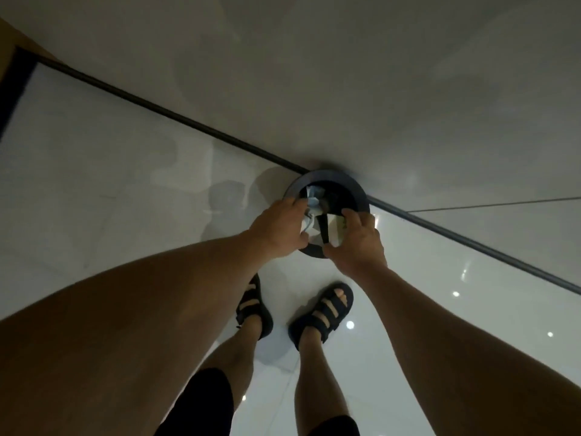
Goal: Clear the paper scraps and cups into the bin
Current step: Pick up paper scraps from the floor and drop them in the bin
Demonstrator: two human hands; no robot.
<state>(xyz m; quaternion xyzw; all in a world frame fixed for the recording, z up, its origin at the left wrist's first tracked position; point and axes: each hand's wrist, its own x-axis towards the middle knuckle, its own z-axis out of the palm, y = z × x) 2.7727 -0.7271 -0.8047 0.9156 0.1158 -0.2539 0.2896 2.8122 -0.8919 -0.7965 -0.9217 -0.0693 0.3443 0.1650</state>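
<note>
both hands hover right over the bin (330, 179) mouth, the left hand (276, 229) with fingers curled round crumpled paper (309, 215) and the right hand (360, 245) gripping a white piece (336, 226) (maybe a cup) in curled fingers, so each load sits straight above the hole.

The floor (440, 309) is smooth, very glossy pale tile that mirrors points of light, while the wall (345, 89) looks matt grey. The bin (327, 179) has a dark, smooth rim with a dull sheen, plastic by the look. The paper scraps (314, 199) are crumpled matt paper, the white piece (337, 229) looks smoother, and the sandals (323, 313) have matt black straps.
</note>
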